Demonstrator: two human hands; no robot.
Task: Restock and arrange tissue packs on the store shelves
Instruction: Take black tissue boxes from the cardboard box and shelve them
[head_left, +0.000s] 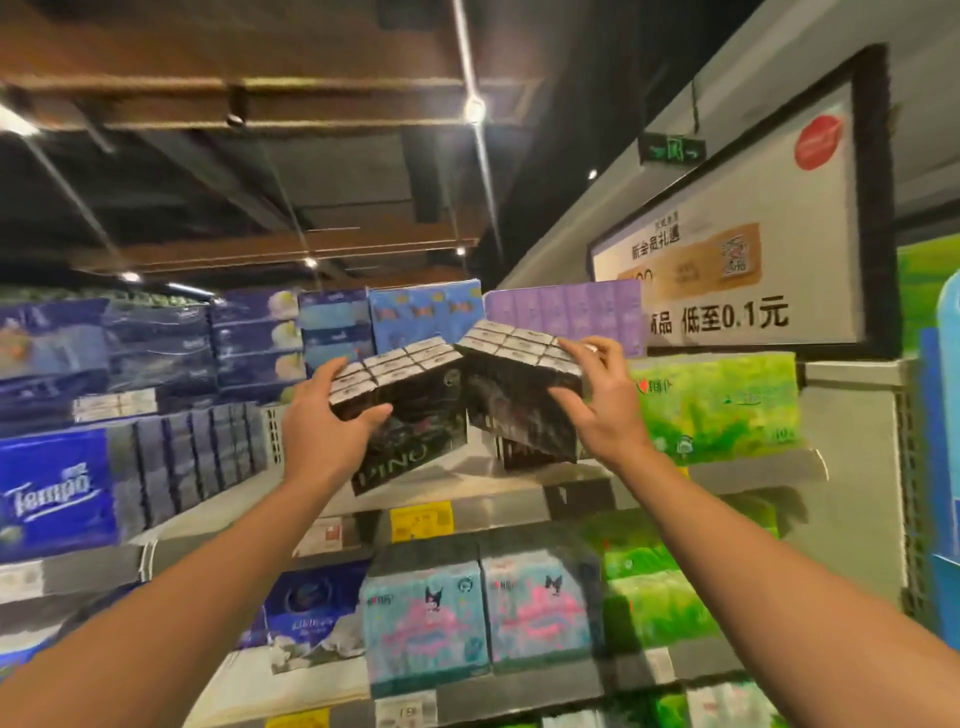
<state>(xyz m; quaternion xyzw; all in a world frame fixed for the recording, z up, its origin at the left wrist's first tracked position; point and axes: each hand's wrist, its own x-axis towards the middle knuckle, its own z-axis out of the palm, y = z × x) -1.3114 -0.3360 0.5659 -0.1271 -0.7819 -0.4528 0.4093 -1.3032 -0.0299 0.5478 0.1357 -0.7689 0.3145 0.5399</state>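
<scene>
Hands both raised before the upper shelf. Left hand grips a black tissue pack, thumb at its near face, fingers curled over its top left edge. Right hand grips a second black pack at its right side. Both packs are tilted, their top inner corners touching, held above the shelf gap between the dark blue packs and the green pack. Yellow price tag sits on the shelf edge below.
</scene>
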